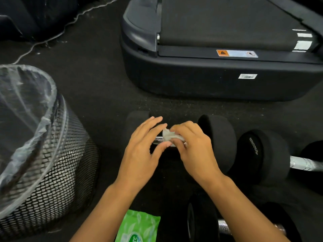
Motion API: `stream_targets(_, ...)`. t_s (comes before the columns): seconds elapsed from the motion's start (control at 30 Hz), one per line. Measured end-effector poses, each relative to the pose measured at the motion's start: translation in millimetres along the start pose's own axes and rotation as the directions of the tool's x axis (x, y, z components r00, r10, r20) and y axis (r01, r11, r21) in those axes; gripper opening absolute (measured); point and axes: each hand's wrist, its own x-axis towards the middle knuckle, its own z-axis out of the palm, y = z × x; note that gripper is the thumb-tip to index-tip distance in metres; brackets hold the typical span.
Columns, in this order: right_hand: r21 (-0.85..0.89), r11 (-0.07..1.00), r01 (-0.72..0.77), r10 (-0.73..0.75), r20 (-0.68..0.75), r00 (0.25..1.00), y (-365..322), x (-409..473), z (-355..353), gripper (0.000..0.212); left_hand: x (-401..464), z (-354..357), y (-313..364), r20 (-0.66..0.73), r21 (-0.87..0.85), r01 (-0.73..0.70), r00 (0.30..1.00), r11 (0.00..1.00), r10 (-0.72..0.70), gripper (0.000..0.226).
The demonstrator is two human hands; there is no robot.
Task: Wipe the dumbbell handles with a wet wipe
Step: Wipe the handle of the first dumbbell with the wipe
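Far left, 9 o'clock: black mesh bin (57,172) with a clear plastic liner (26,95), standing on the dark rubber floor (97,81). A thin cable (52,36) runs across the floor at 11 o'clock.

Bottom centre, 6 o'clock: green wet-wipe pack (138,226) flat on the floor, between the forearms.

Centre: left hand (139,154) loose, fingers spread, thumb tip touching the chrome handle (158,141) of the near dumbbell (218,137). Not gripping anything. At its 3 o'clock, the crumpled wet wipe (168,135) sits on the handle, pinched by the right hand (194,149), fingers curled round wipe and bar. Most of the handle is hidden under both hands. The dumbbell's left head is partly behind the left fingers; the right head is clear at 3 o'clock of the right hand.

Top right, 1 o'clock: rear end of a treadmill (218,75), with warning sticker.

Right, 3 o'clock: second dumbbell (262,154), just beside the first, silver handle running off frame.

Bottom right, 5 o'clock: third dumbbell (201,222), partly covered by the right forearm.
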Motion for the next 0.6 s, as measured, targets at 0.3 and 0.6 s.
stream_targets(0.3,0.021,0.981,-0.192,0.191,0.035,0.981,17,-2,-22,0.033,9,48,1,0.108,0.373,-0.036,0.994,0.927,-0.004,0.024)
stream_targets(0.6,-0.392,0.887,-0.243,0.256,-0.018,0.966,57,-14,-26,0.055,11,68,-17,0.244,0.290,0.019,0.965,0.957,-0.093,0.054)
